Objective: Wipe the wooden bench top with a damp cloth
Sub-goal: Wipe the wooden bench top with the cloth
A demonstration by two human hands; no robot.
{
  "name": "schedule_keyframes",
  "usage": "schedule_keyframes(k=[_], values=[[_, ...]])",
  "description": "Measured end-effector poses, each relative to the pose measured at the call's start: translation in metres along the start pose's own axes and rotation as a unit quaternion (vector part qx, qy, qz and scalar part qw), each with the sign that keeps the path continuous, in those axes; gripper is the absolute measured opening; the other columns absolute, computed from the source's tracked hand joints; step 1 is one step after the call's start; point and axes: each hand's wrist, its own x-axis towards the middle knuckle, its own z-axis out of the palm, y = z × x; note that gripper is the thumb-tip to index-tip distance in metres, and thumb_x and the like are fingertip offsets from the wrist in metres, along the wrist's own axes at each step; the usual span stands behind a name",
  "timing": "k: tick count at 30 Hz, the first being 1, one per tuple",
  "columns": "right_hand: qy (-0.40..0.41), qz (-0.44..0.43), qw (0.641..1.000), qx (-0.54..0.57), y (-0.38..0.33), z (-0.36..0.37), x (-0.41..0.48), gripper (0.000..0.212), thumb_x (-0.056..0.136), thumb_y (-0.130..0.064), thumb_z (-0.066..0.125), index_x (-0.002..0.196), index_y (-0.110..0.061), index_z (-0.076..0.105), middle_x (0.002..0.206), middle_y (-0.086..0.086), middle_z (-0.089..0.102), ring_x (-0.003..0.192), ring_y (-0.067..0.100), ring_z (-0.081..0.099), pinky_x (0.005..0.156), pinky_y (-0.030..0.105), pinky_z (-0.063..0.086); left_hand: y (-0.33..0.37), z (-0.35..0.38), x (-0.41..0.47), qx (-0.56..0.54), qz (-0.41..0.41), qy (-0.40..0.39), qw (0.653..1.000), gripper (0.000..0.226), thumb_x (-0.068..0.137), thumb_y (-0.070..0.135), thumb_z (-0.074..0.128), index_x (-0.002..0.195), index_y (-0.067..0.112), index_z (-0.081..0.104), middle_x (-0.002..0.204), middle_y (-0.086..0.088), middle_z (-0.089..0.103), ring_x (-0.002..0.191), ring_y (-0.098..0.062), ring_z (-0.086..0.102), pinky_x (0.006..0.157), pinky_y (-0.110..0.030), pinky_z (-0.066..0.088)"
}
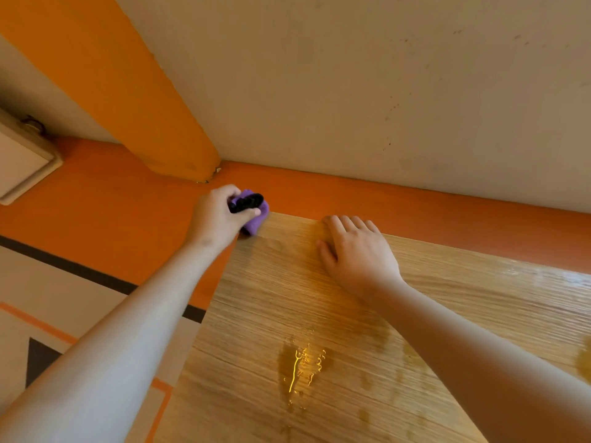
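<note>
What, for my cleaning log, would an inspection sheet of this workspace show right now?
Surface: wooden bench top, wet patches, a small puddle nearer the front.
Job's things: purple cloth, bunched at the bench's far left corner.
Clutter: a black item held against the cloth; cannot tell what it is.
Grippers: left hand grips the cloth; right hand lies flat on the bench top near its far edge.
Cables: nothing seen.
Surroundings: beige wall with an orange band; patterned floor at left; a white box at the left edge.
</note>
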Motion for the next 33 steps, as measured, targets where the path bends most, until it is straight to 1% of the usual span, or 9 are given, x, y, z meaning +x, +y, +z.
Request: schedule_keyframes(k=[4,8,12,14,19,22,27,30,33], values=[[-0.002,-0.004,1.000,-0.002,0.001,0.001,0.001,0.042,0.098,-0.043,0.030,0.128,-0.017,0.044,0.118,0.001,0.059,0.110,0.023,0.051,0.094,0.036,0.036,-0.005,0.007,0.003,-0.037,-0.053,0.041,0.997,0.021,0.078,0.024,0.076,0.089,0.010,0.065,0.086,-0.002,0.065,0.078,-0.020,0.058,0.063,-0.030,0.044],[0.003,-0.005,1.000,0.002,0.001,0.000,-0.001,0.042,0.098,-0.043,0.031,0.128,-0.016,0.044,0.116,0.001,0.059,0.108,0.023,0.052,0.094,0.036,0.037,0.011,0.017,-0.021,-0.062,-0.065,0.075,0.993,0.019,0.079,0.024,0.075,0.079,0.016,0.058,0.071,0.010,0.055,0.065,-0.011,0.050,0.049,-0.013,0.031],[0.002,-0.009,1.000,0.005,0.001,0.000,-0.001,0.043,0.098,-0.043,0.030,0.129,-0.016,0.043,0.119,0.002,0.059,0.111,0.023,0.052,0.098,0.037,0.036,0.031,0.029,-0.051,-0.042,0.011,0.026,0.999,0.017,0.078,0.023,0.077,0.089,0.019,0.065,0.078,0.011,0.060,0.068,0.000,0.051,0.056,-0.004,0.036],[0.004,-0.009,1.000,-0.001,0.001,0.000,-0.001,0.042,0.098,-0.043,0.030,0.128,-0.017,0.044,0.118,0.002,0.059,0.109,0.023,0.052,0.096,0.036,0.036,0.030,0.027,-0.051,-0.032,0.020,0.033,0.999,0.017,0.078,0.023,0.076,0.090,0.020,0.064,0.080,0.010,0.060,0.068,0.000,0.051,0.057,-0.004,0.036],[0.010,-0.012,1.000,-0.007,0.001,0.003,0.001,0.041,0.097,-0.042,0.032,0.125,-0.016,0.046,0.115,0.003,0.060,0.107,0.024,0.052,0.093,0.036,0.036,0.001,0.008,-0.025,-0.028,-0.081,0.102,0.991,0.019,0.080,0.024,0.074,0.080,0.015,0.058,0.076,0.003,0.057,0.071,-0.016,0.051,0.049,-0.013,0.029],[0.008,-0.013,1.000,-0.008,0.001,0.003,0.001,0.041,0.097,-0.042,0.031,0.125,-0.015,0.045,0.116,0.003,0.059,0.108,0.023,0.052,0.094,0.036,0.036,-0.003,0.008,-0.035,-0.065,-0.102,0.117,0.986,0.022,0.080,0.022,0.074,0.075,0.013,0.055,0.067,0.008,0.052,0.060,-0.009,0.046,0.047,-0.010,0.032],[0.007,-0.017,1.000,-0.010,0.003,0.003,0.002,0.041,0.097,-0.042,0.031,0.125,-0.015,0.045,0.118,0.004,0.059,0.108,0.024,0.053,0.093,0.036,0.037,0.032,0.028,-0.070,-0.076,-0.054,0.070,0.993,0.022,0.077,0.023,0.077,0.074,0.018,0.055,0.067,0.015,0.052,0.061,0.002,0.046,0.053,-0.005,0.035],[0.013,-0.017,1.000,-0.011,0.002,0.002,0.001,0.041,0.097,-0.043,0.030,0.124,-0.016,0.046,0.116,0.004,0.060,0.106,0.024,0.054,0.091,0.035,0.038,0.049,0.041,-0.082,-0.070,-0.011,0.045,0.996,0.020,0.076,0.025,0.078,0.079,0.018,0.059,0.071,0.017,0.055,0.064,0.004,0.050,0.054,-0.007,0.037],[0.009,-0.017,1.000,-0.010,0.002,0.003,0.001,0.042,0.097,-0.042,0.030,0.124,-0.015,0.046,0.117,0.005,0.060,0.107,0.025,0.054,0.092,0.036,0.038,0.033,0.030,-0.079,-0.049,-0.034,0.061,0.996,0.019,0.080,0.028,0.075,0.084,0.019,0.058,0.074,0.015,0.055,0.067,0.006,0.049,0.055,-0.005,0.037]])
